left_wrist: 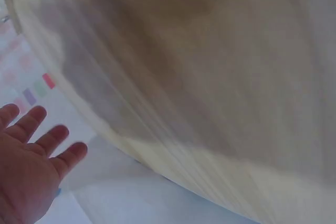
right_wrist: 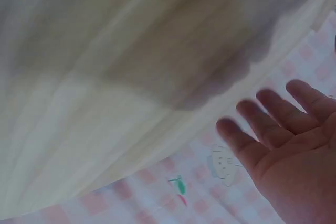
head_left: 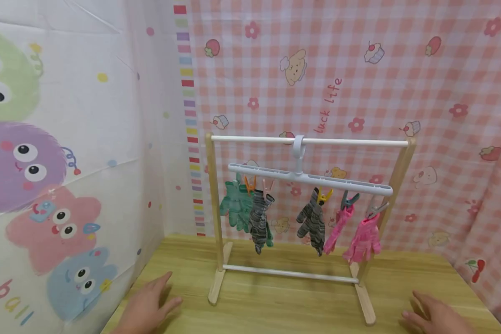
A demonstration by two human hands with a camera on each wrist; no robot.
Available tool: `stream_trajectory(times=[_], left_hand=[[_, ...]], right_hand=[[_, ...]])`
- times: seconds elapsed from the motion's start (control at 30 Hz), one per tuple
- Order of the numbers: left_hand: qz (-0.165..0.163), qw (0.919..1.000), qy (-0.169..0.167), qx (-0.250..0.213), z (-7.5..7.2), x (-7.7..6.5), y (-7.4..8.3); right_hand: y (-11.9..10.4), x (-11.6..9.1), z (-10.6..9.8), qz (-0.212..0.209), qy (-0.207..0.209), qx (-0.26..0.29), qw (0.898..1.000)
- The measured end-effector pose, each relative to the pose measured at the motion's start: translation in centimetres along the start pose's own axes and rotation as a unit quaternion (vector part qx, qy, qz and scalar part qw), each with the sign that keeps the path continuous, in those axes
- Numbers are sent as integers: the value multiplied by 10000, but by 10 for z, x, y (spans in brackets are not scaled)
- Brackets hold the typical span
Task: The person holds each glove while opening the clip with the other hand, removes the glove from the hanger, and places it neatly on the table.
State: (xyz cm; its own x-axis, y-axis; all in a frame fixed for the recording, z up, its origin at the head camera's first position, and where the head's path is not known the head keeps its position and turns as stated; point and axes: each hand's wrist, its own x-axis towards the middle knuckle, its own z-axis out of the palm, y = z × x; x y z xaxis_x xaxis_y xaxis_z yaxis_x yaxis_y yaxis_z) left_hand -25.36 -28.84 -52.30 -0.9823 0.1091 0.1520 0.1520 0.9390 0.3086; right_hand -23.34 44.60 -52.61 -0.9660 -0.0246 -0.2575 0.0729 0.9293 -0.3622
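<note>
At the lower left of the head view, the left hand (head_left: 149, 304) is over the tabletop with loose, spread fingers and nothing in them. The right hand (head_left: 436, 315) is likewise over the table at the lower right, holding nothing. Between them stands a wooden drying rack (head_left: 215, 199). A pale grey clip hanger (head_left: 267, 172) hooks over its top bar and tilts down to the right. From its clothespins hang green gloves (head_left: 235, 206), dark striped gloves (head_left: 259, 222) and pink gloves (head_left: 364, 239). Both wrist views show straight, parted fingers.
The wood-grain table (head_left: 183, 260) carries the rack on two wooden feet (head_left: 365, 304). Behind it hangs a pink checked curtain (head_left: 338, 28). A white curtain with cartoon figures (head_left: 121, 93) borders the left side.
</note>
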Motion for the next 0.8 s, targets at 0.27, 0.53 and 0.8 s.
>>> stream_trajectory(times=[0.27, 0.53, 0.8], left_hand=[[-269, 9917, 445, -1176, -4, 8, 26], [-170, 9742, 726, -2129, -4, 13, 56], [223, 9693, 817, -2310, -27, 30, 98]], right_hand=[[-34, -6, -7, -80, 83, 352, 9993], [-64, -11, -1, -449, 379, 751, 9954], [-95, -16, -2, -1012, 424, 1065, 9882]])
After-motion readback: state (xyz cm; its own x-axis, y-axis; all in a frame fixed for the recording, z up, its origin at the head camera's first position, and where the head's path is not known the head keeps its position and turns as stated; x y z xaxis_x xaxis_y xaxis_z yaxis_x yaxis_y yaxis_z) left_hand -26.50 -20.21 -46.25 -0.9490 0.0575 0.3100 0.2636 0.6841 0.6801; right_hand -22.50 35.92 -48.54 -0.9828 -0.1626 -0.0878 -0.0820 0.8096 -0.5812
